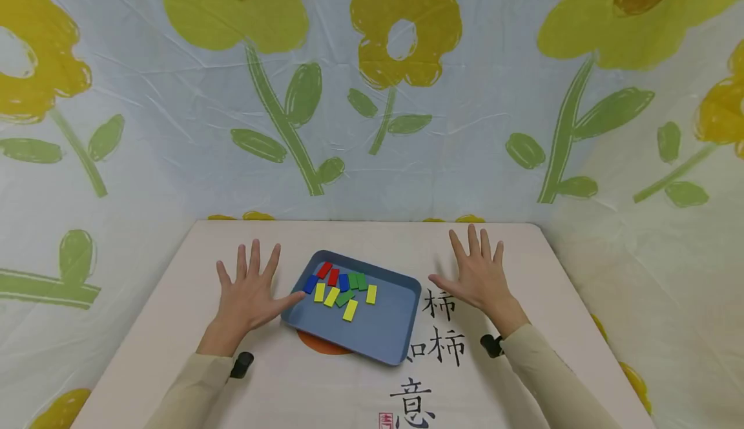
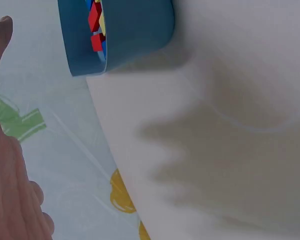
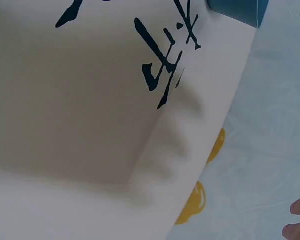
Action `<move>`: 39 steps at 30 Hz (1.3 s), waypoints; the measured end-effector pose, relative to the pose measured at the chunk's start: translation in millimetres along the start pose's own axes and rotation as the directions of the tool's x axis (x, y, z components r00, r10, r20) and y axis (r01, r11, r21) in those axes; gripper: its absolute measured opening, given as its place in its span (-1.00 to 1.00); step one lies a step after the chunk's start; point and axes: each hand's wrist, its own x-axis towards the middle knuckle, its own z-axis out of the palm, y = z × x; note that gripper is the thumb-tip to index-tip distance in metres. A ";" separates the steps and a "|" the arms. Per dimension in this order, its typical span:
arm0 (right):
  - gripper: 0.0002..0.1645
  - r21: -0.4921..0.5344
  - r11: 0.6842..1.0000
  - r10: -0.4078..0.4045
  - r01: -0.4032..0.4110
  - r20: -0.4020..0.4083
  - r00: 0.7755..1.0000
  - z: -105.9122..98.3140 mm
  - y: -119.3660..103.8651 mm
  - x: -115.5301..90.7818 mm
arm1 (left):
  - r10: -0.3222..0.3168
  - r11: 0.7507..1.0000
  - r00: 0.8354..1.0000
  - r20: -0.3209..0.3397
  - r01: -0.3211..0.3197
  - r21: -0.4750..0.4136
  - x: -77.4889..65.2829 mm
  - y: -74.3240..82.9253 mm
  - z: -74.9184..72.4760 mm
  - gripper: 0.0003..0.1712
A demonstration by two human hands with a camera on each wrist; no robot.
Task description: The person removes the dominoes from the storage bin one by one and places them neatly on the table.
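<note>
A blue-grey tray (image 1: 372, 329) lies at a slant on the table, holding several small rectangular blocks. Among them are yellow (image 1: 350, 310), red (image 1: 333, 277), blue (image 1: 311, 283) and green (image 1: 362, 281) ones, gathered toward its far left part. My left hand (image 1: 247, 296) is spread flat at the tray's left, its thumb overlapping the tray's edge in the head view. To the right of the tray my right hand (image 1: 479, 277) is raised with fingers spread, holding nothing. In the left wrist view the tray's wall (image 2: 137, 30) hides most blocks.
The pale table cover (image 1: 232, 403) bears black brush characters (image 1: 446, 346) right of the tray and an orange patch (image 1: 322, 344) under its near edge. Behind and at both sides hangs a cloth (image 1: 407, 177) printed with large yellow flowers.
</note>
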 end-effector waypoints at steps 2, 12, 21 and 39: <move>0.37 0.012 1.000 0.000 0.000 0.000 1.000 0.2 -2.8 0.9 | 0.000 1.000 1.000 0.012 0.000 0.017 -0.5 1.0 1.1 0.38; 0.37 0.030 0.999 -0.021 0.021 -0.018 1.000 2.0 -18.9 7.1 | -0.010 0.999 0.999 0.034 0.011 -0.035 -7.1 11.5 15.6 0.38; 0.41 0.114 0.993 -0.025 0.021 0.039 0.999 2.5 -44.4 16.6 | -0.022 0.972 0.990 0.140 0.054 -0.227 -14.7 28.7 41.2 0.41; 0.38 0.390 0.916 -0.152 0.090 0.131 0.980 15.3 -90.8 32.0 | -0.007 0.877 0.975 0.223 0.113 -0.467 -21.9 31.9 53.2 0.46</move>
